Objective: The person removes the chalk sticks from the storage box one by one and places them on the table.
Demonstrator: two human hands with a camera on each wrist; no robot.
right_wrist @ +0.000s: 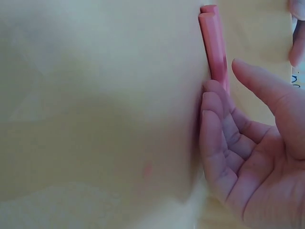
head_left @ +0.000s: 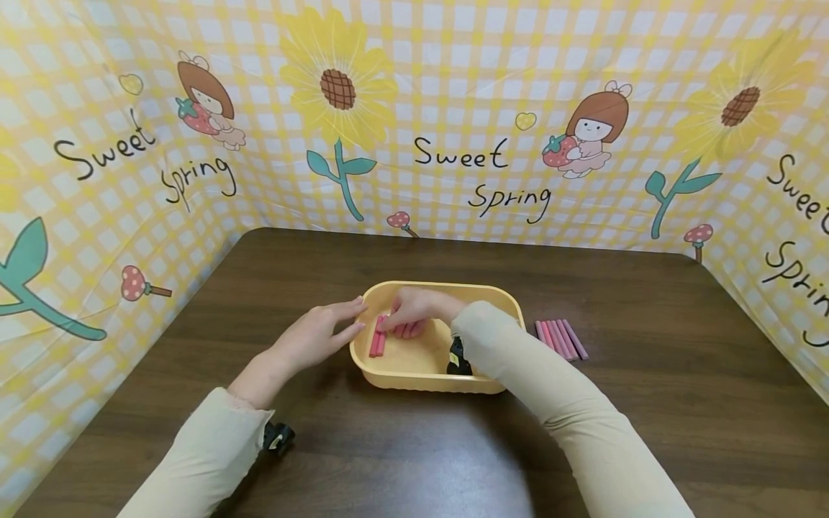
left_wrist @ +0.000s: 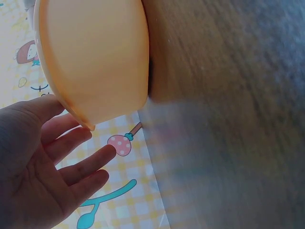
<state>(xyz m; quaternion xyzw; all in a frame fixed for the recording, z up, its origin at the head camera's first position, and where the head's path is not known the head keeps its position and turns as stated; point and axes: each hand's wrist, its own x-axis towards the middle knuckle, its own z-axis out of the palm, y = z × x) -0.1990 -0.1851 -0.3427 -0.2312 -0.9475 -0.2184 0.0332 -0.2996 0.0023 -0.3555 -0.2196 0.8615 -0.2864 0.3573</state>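
Observation:
Inside the yellow plastic basin (head_left: pixel 414 365), my right hand (head_left: pixel 412 311) reaches down near its left end. Pink sticks (right_wrist: pixel 213 40), like chalk or crayons, lie side by side on the basin floor. In the right wrist view, the right hand's curled fingertips (right_wrist: pixel 211 102) rest against or just beside the sticks, and its thumb stands apart. My left hand (head_left: pixel 317 332) is at the basin's left rim, its fingers extended and its fingertips at the edge. The left wrist view shows its thumb touching that rim. The sticks' far ends are partly hidden by the right hand.
A row of several pink and purple sticks (head_left: pixel 560 339) lies on the dark wooden table (head_left: pixel 311 266), right of the basin. A checked cloth (head_left: pixel 453 93) with flower prints stands around the back and sides. Black wrist cameras (head_left: pixel 278 437) are strapped under the sleeves.

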